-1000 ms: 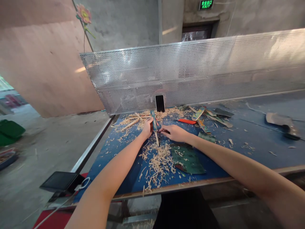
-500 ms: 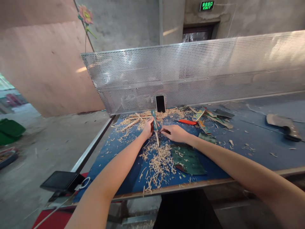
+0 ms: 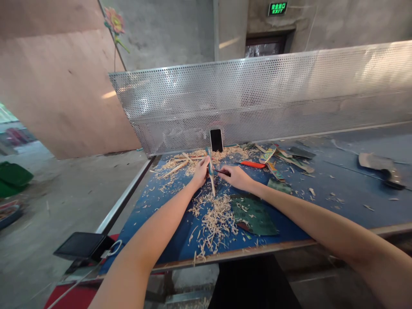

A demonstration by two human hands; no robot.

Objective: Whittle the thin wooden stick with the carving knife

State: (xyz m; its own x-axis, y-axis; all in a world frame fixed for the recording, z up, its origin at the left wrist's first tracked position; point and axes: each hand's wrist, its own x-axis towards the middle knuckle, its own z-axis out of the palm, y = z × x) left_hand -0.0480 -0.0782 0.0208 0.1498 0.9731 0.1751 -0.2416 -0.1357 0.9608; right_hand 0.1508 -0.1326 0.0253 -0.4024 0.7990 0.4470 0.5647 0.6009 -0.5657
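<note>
My left hand (image 3: 200,172) is closed around the side of a narrow wooden stick (image 3: 213,186), which has a blue-green upper part and a pale, bare lower end pointing toward me. My right hand (image 3: 238,177) grips a small dark-handled knife (image 3: 223,173), its far end against the stick just beside my left fingers. The blade is too small to make out. Below both hands lies a pile of curled wood shavings (image 3: 219,221) on the blue tabletop (image 3: 170,240). A dark green sheet (image 3: 254,216) sits under my right forearm, with some shavings on it.
A phone (image 3: 216,140) leans against the perforated metal screen (image 3: 193,103) at the back. An orange-red tool (image 3: 252,164) and thin coloured scraps (image 3: 289,159) lie right of centre. Farther right is a curved scrap (image 3: 376,165). A black device (image 3: 80,246) stands by the left edge.
The stick has turned in my left hand and now shows a narrower side. My right hand has shifted slightly up and right with the knife, which is angled differently.
</note>
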